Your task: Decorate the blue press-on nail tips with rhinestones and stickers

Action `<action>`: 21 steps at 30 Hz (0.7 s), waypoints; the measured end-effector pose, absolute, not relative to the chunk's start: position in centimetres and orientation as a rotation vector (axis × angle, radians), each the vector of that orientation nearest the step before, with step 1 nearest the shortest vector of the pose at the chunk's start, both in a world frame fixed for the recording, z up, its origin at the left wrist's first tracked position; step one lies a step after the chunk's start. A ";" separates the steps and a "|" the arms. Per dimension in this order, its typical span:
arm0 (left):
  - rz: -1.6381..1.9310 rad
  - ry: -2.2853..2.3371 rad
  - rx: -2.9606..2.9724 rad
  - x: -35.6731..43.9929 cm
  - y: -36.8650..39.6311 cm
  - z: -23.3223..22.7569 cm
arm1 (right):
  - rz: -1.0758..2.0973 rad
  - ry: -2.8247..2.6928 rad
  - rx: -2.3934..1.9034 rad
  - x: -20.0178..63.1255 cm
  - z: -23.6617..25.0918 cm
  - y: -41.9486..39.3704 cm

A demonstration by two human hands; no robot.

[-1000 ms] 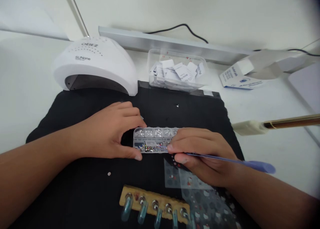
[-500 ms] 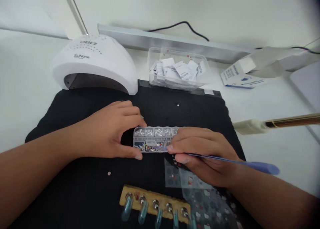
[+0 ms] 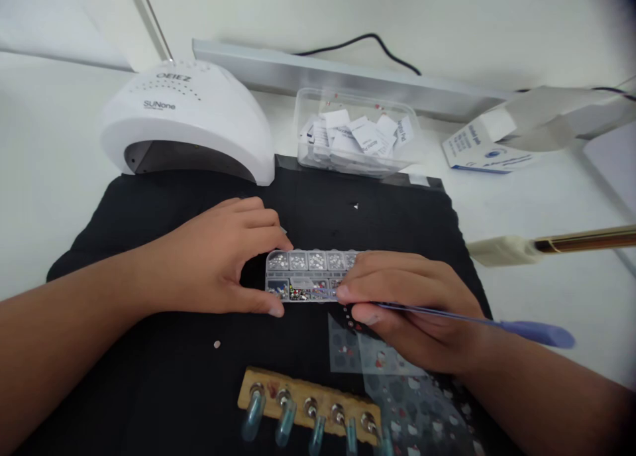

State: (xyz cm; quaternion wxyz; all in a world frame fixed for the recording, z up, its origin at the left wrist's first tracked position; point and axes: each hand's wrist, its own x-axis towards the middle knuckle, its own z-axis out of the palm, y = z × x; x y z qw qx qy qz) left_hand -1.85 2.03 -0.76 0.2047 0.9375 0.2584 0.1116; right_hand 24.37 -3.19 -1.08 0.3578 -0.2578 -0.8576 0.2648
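I see my right hand [image 3: 412,303], pinching a thin purple stick [image 3: 497,323], hide the clear compartmented rhinestone box's [image 3: 303,284] end; my left hand [image 3: 218,260] grips it on the black mat [image 3: 149,204].

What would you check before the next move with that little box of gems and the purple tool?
1. Left hand steadies the gem box: ok, thumb and fingers grip its left end.
2. Gem box lies flat on the black mat: ok.
3. Right hand has the purple tool in its fingers: ok, handle sticks out to the right.
4. Tool tip sits over a compartment: cannot tell, the fingers hide it.
5. Box lid is open: cannot tell.
6. Sticker sheet and nail tip holder lie within reach: ok, both lie just in front of the box.
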 end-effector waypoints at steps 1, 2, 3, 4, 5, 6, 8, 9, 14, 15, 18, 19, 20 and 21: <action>0.311 0.717 2.613 -1.9 2.0 -0.8 | 0.685 -2.211 -0.665 24.4 -1.1 -3.2; 0.309 0.713 2.613 -1.8 2.1 -0.8 | 0.688 -2.209 -0.667 24.4 -1.1 -3.2; 0.307 0.710 2.613 -1.8 2.1 -0.8 | 0.691 -2.208 -0.669 24.4 -1.1 -3.2; 0.306 0.709 2.615 -1.8 2.1 -0.8 | 0.695 -2.208 -0.672 24.4 -1.1 -3.2; 0.307 0.709 2.616 -1.8 2.2 -0.8 | 0.695 -2.208 -0.672 24.4 -1.1 -3.2; 0.305 0.710 2.618 -1.8 2.2 -0.8 | 0.691 -2.207 -0.671 24.4 -1.1 -3.1; 0.301 0.713 2.620 -1.8 2.2 -0.8 | 0.688 -2.208 -0.671 24.4 -1.2 -3.1; 0.302 0.713 2.621 -1.8 2.2 -0.8 | 0.685 -2.208 -0.672 24.4 -1.2 -3.1; 0.304 0.718 2.621 -1.8 2.2 -0.8 | 0.687 -2.202 -0.672 24.3 -1.2 -3.1; 0.305 0.720 2.622 -1.8 2.2 -0.8 | 0.701 -2.199 -0.669 24.3 -1.2 -3.1; 0.304 0.722 2.626 -1.9 2.1 -0.7 | 0.737 -2.171 -0.642 24.3 -1.2 -3.0; 0.304 0.722 2.627 -1.9 2.1 -0.7 | 0.744 -2.168 -0.642 24.3 -1.1 -3.0; 0.303 0.721 2.626 -1.9 2.1 -0.7 | 0.744 -2.164 -0.641 24.4 -1.1 -3.0; 0.300 0.721 2.625 -1.9 2.1 -0.7 | 0.742 -2.164 -0.641 24.4 -1.1 -3.0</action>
